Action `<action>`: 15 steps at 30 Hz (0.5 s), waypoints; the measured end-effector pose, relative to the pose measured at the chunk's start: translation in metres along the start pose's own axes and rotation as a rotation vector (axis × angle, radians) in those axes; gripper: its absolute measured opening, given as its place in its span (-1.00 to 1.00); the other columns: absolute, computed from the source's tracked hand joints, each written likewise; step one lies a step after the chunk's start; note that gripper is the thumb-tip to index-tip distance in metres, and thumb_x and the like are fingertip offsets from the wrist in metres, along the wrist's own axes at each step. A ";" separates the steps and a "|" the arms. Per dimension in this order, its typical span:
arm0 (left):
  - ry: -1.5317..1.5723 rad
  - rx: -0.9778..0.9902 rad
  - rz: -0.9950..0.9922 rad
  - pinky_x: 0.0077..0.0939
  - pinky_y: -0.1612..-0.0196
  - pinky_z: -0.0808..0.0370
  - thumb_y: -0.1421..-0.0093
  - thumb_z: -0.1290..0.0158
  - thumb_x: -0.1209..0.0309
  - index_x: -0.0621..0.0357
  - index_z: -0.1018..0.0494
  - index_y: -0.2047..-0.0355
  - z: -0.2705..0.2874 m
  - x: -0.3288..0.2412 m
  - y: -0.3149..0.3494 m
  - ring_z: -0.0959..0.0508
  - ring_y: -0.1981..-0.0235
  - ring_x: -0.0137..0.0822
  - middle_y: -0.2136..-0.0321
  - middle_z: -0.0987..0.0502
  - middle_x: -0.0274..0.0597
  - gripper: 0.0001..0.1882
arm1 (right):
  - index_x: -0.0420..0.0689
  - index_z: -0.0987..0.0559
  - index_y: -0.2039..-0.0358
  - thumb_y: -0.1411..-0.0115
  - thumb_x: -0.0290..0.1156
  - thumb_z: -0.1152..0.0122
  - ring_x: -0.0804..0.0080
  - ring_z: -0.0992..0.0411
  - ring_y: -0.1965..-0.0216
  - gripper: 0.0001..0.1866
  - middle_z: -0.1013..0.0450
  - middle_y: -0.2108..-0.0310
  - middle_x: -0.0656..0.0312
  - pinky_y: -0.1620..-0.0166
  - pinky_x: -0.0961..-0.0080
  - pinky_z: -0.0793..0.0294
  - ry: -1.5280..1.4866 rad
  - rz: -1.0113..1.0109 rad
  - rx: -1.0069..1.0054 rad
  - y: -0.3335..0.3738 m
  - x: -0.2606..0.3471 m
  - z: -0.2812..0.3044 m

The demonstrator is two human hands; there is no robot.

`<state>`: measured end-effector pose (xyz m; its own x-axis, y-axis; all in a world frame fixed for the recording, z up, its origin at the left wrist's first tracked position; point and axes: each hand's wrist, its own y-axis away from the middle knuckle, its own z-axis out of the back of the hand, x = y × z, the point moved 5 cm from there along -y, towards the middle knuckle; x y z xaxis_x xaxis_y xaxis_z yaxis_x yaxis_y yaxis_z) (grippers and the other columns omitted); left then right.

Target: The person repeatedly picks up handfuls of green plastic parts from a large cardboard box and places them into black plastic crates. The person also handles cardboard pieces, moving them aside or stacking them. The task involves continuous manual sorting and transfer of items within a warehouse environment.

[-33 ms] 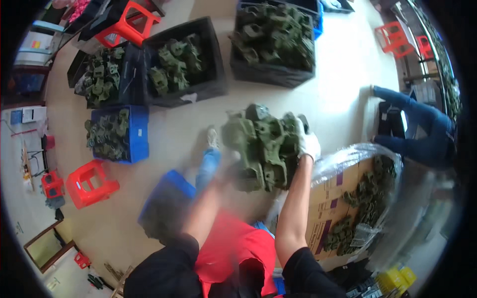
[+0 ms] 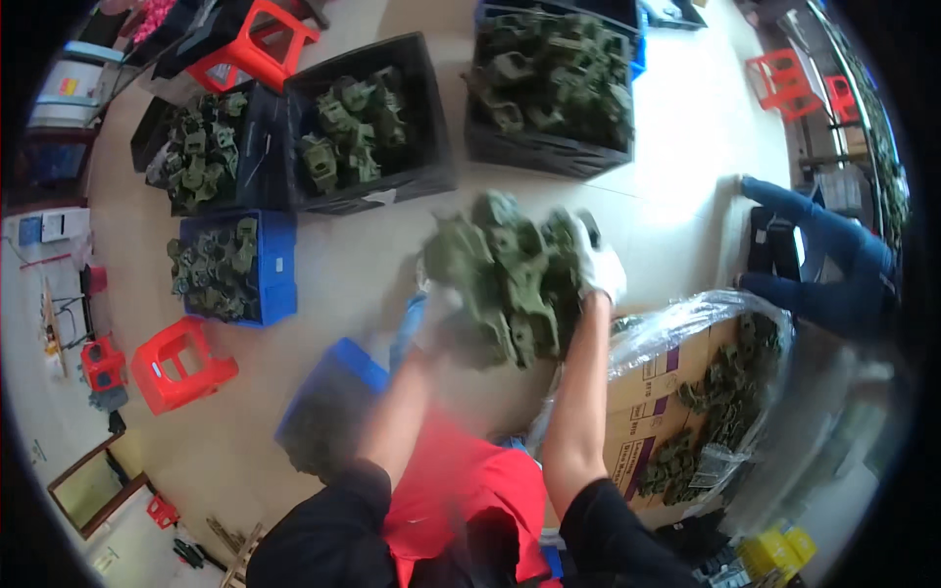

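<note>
Between my two hands a cluster of olive-green moulded parts (image 2: pixel 515 279), with arched cutouts and hollows, is held up above the floor. My right hand (image 2: pixel 603 272), in a white glove, is closed on the cluster's right side. Blurred at the cluster's lower left, my left hand (image 2: pixel 446 309) also looks pale-gloved and grips that side; its fingers are mostly hidden. Beyond the cluster stands a black crate (image 2: pixel 549 152) heaped with similar green parts.
Another black crate (image 2: pixel 377 188) and a blue crate (image 2: pixel 279 265) hold green parts at left. A blue bin (image 2: pixel 353 365) stands by my left forearm. A red stool (image 2: pixel 181 363) is farther left. At right, plastic film edges a cardboard surface (image 2: pixel 637 421) bearing parts; a person's blue-clad legs (image 2: pixel 823 216) are beyond.
The cluster of green parts has shifted slightly up and to the left, with both hands still on it. The crates sit slightly farther right in the picture.
</note>
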<state>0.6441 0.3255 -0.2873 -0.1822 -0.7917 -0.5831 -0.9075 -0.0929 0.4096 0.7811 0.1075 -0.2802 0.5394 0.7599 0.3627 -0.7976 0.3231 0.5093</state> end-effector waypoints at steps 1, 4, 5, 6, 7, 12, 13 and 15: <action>0.053 0.022 0.026 -0.31 0.00 -0.43 -0.02 -0.15 0.11 0.14 -0.15 -0.16 0.024 -0.022 -0.023 -0.41 0.02 -0.25 -0.02 -0.33 -0.15 -0.25 | -0.29 -0.50 0.09 0.17 0.58 0.21 -0.01 -0.38 0.03 0.09 -0.43 0.13 -0.19 -0.03 0.29 -0.28 0.034 -0.005 0.052 -0.010 0.051 -0.016; 0.211 -0.041 0.006 -0.27 -0.05 -0.40 -0.13 -0.05 0.10 0.15 -0.13 -0.16 0.077 -0.115 -0.094 -0.38 -0.03 -0.16 -0.03 -0.34 -0.10 -0.33 | -0.29 -0.53 0.14 0.23 0.61 0.19 0.03 -0.42 0.07 0.11 -0.46 0.16 -0.15 0.03 0.30 -0.34 0.163 0.001 0.173 -0.044 0.196 -0.082; 0.180 0.031 -0.034 -0.27 -0.05 -0.40 -0.13 -0.04 0.09 0.15 -0.12 -0.17 0.103 -0.144 -0.123 -0.38 -0.04 -0.17 -0.04 -0.33 -0.10 -0.32 | -0.27 -0.54 0.13 0.22 0.60 0.16 0.04 -0.42 0.06 0.09 -0.45 0.14 -0.13 0.03 0.29 -0.35 0.167 0.037 0.170 -0.056 0.239 -0.104; 0.154 0.104 -0.065 -0.27 -0.04 -0.41 -0.14 -0.03 0.07 0.16 -0.11 -0.18 0.133 -0.169 -0.156 -0.38 -0.04 -0.19 -0.06 -0.32 -0.11 -0.31 | -0.24 -0.54 0.13 0.22 0.58 0.13 0.05 -0.42 0.05 0.06 -0.45 0.12 -0.12 0.02 0.28 -0.36 0.173 0.064 0.165 -0.069 0.275 -0.127; 0.016 0.027 -0.104 -0.28 -0.06 -0.39 -0.14 -0.03 0.07 0.17 -0.11 -0.18 0.155 -0.200 -0.179 -0.38 -0.04 -0.18 -0.06 -0.32 -0.11 -0.30 | -0.25 -0.53 0.12 0.17 0.56 0.17 0.05 -0.41 0.04 0.04 -0.44 0.11 -0.10 0.01 0.28 -0.35 0.170 0.134 0.210 -0.078 0.314 -0.150; -0.749 -0.436 0.022 -0.42 -0.16 -0.21 0.06 -0.27 0.15 0.29 0.07 -0.25 0.278 -0.289 -0.306 -0.29 -0.13 -0.18 -0.11 -0.25 0.03 0.01 | -0.24 -0.49 0.07 -0.08 0.39 0.31 0.04 -0.35 -0.02 -0.11 -0.40 0.07 -0.12 -0.06 0.31 -0.26 0.041 0.387 0.443 -0.124 0.398 -0.260; -0.875 -0.504 -0.010 -0.42 -0.16 -0.20 0.13 -0.31 0.16 0.31 0.13 -0.26 0.267 -0.309 -0.315 -0.27 -0.14 -0.18 -0.13 -0.22 0.08 0.10 | -0.19 -0.46 0.02 -0.08 0.37 0.28 0.06 -0.34 -0.04 -0.14 -0.38 0.03 -0.09 -0.08 0.32 -0.25 0.039 0.470 0.439 -0.122 0.408 -0.267; -1.250 -0.680 -0.059 -0.38 -0.16 -0.19 0.26 -0.37 0.12 0.33 0.19 -0.26 0.293 -0.330 -0.340 -0.24 -0.16 -0.12 -0.18 -0.14 0.15 0.25 | -0.12 -0.45 -0.01 -0.04 0.36 0.17 0.06 -0.35 -0.02 -0.18 -0.38 0.01 -0.03 -0.09 0.31 -0.27 0.053 0.630 0.279 -0.134 0.408 -0.288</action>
<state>0.9020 0.7949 -0.4395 -0.6846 0.2350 -0.6900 -0.6349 -0.6572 0.4061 1.0306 0.5371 -0.4253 -0.0237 0.7842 0.6200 -0.8514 -0.3409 0.3986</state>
